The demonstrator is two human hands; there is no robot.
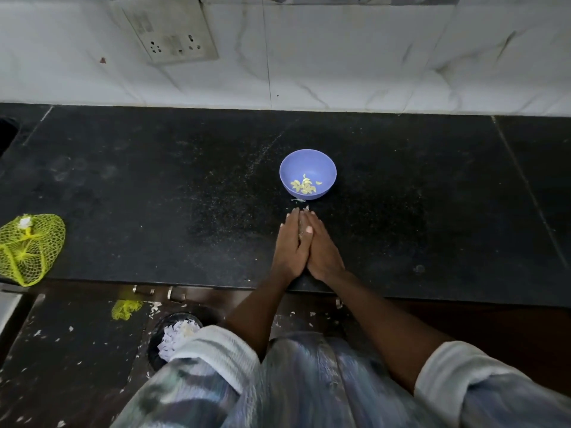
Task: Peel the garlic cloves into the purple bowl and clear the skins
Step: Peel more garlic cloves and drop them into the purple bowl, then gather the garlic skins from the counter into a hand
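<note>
The purple bowl [307, 163] stands on the black counter [154, 196] and holds several peeled garlic cloves [304, 186]. Just in front of it, my left hand [290, 248] and my right hand [324, 248] lie side by side on the counter with straight fingers, their inner edges pressed together. A few bits of garlic skin [301, 206] show at my fingertips and in the gap between the hands. What lies under the palms is hidden.
A yellow net bag [29, 248] with a garlic bulb lies at the counter's left front edge. Below on the dark floor stand a black bin [168, 338] with white scraps, a yellow net scrap [125, 308] and scattered skins. A tiled wall with a socket plate [173, 32] backs the counter.
</note>
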